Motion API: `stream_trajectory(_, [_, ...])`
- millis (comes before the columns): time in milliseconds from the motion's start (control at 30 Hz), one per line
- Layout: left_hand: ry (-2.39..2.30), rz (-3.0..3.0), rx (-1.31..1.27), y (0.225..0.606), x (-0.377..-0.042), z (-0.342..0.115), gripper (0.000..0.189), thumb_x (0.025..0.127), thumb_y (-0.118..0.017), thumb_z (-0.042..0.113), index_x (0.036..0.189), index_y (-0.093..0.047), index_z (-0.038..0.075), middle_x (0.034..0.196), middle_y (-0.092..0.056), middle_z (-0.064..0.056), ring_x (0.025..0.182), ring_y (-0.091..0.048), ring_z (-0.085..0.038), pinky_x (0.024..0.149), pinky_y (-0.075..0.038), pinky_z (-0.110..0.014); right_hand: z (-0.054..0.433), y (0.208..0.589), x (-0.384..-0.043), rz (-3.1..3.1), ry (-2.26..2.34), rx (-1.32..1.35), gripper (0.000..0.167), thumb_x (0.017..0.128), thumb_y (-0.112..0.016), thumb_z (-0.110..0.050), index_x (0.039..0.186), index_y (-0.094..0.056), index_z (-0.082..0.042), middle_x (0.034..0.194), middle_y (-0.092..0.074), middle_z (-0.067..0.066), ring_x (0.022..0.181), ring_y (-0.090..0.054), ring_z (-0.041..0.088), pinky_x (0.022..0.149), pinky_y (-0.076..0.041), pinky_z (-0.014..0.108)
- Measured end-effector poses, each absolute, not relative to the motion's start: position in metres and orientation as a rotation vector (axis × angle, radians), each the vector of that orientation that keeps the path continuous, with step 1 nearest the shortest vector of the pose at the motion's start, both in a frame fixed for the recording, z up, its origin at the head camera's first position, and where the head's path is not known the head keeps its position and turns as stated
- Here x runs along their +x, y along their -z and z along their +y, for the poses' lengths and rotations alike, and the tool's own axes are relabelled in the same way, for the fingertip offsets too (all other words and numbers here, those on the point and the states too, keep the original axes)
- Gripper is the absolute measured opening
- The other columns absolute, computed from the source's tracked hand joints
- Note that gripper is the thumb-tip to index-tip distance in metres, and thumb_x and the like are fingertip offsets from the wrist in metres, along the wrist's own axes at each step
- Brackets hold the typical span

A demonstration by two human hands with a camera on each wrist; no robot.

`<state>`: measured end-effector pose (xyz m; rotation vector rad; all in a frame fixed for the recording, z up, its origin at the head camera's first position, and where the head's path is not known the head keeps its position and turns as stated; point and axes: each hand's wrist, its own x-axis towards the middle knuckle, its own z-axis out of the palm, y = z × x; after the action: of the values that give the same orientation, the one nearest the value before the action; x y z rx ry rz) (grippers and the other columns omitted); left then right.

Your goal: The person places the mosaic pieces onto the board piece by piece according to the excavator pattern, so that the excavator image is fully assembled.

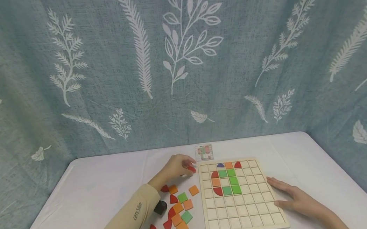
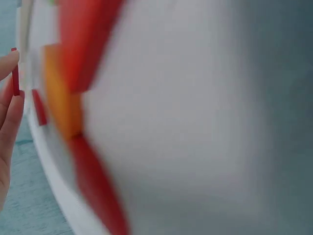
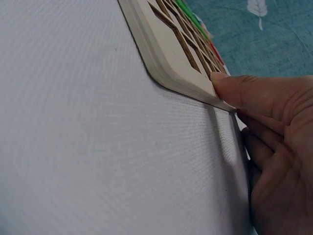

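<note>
Near the board's top left corner, my left hand (image 1: 178,165) pinches a red piece (image 1: 191,169) between thumb and fingertips. The left wrist view shows this thin red piece (image 2: 15,73) edge-on. My right hand (image 1: 299,200) lies along the right side of the wooden grid board (image 1: 249,203), fingers stretched out. In the right wrist view its thumb (image 3: 230,88) touches the board's rim. Set in the upper cells are a blue half-round piece (image 1: 220,165), orange squares (image 1: 228,165), red quarter-rounds (image 1: 238,165) and several green squares (image 1: 233,180).
Loose red, orange and green pieces (image 1: 178,208) lie scattered left of the board, some overlapping. A small pattern card (image 1: 204,152) lies behind the board's top left corner. Beyond the white table (image 1: 96,190) hangs a blue-green curtain (image 1: 158,123) with white leaf prints.
</note>
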<state>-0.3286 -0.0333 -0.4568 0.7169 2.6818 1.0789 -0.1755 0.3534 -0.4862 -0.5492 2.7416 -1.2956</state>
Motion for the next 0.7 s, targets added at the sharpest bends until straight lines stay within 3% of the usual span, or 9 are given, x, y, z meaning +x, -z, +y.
stream_trajectory(433, [-1.077, 2.700, 0.806, 0.432, -0.330, -0.017, 0.031, 0.074, -0.077, 0.010, 0.104, -0.069, 0.010, 0.095, -0.068, -0.003, 0.093, -0.062, -0.020, 0.081, -0.051, -0.032, 0.356, 0.489, -0.175, 2.759, 1.309, -0.628, 0.062, 0.082, -0.066, -0.020, 0.135, -0.042, 0.002, 0.144, -0.032, -0.001, 0.119, -0.016, -0.027, 0.088, -0.011, -0.006])
stream_trajectory(500, [-1.074, 2.699, 0.830, 0.429, -0.330, -0.010, 0.032, 0.073, -0.077, 0.012, 0.104, -0.069, 0.009, 0.096, -0.068, -0.004, 0.093, -0.062, -0.021, 0.081, -0.051, -0.032, 0.357, 0.489, -0.175, 2.756, 1.307, -0.627, 0.062, 0.083, -0.066, -0.020, 0.136, -0.042, 0.001, 0.144, -0.033, 0.002, 0.119, -0.016, -0.027, 0.088, -0.011, -0.006])
stream_trajectory(700, [-1.115, 2.656, 0.882, 0.423, -0.329, 0.012, 0.032, 0.074, -0.076, 0.010, 0.105, -0.069, 0.008, 0.098, -0.068, -0.006, 0.093, -0.062, -0.020, 0.078, -0.051, -0.027, 0.356, 0.490, -0.177, 2.743, 1.290, -0.571, 0.064, 0.082, -0.066, -0.023, 0.137, -0.041, -0.002, 0.141, -0.034, 0.027, 0.117, -0.014, -0.028, 0.087, -0.009, -0.005])
